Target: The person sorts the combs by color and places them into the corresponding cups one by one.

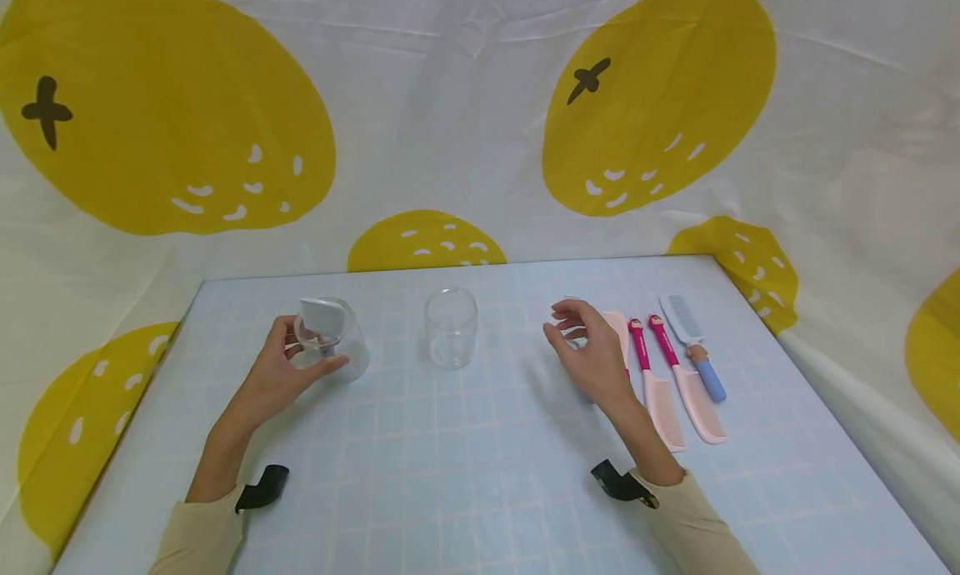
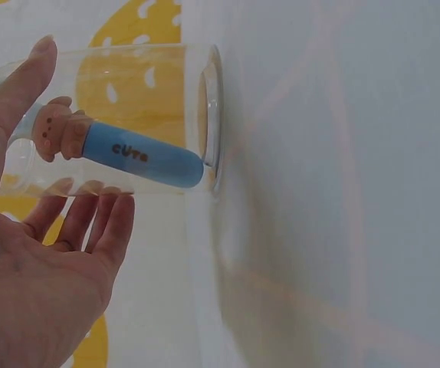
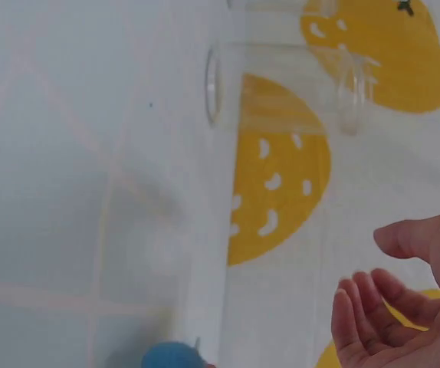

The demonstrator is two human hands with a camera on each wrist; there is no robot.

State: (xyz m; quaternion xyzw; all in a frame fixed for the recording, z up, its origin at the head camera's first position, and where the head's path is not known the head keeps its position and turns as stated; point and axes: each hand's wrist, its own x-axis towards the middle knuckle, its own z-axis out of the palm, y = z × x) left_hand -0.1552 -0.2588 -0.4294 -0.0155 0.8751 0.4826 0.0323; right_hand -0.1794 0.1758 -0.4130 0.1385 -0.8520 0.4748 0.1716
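Observation:
My left hand (image 1: 281, 371) grips a clear glass cup (image 1: 352, 350), thumb on one side and fingers on the other. A blue comb stands tilted inside that cup; its handle (image 2: 139, 156) bears a brown bear figure and the word "cute". A second clear glass cup (image 1: 451, 329) stands upright on the table, between the hands. My right hand (image 1: 592, 354) is raised over the table with loosely bent fingers, holding nothing. Beneath and behind it a pink comb (image 1: 618, 329) is partly hidden. A blue handle end (image 3: 172, 356) shows below it in the right wrist view.
Right of the right hand lie two pink combs with magenta handles, one (image 1: 660, 392) beside the other (image 1: 693, 392), and a blue comb (image 1: 693, 346). The table (image 1: 480, 475) has a pale blue checked cover. A white curtain (image 1: 450, 100) with yellow fruit prints hangs behind.

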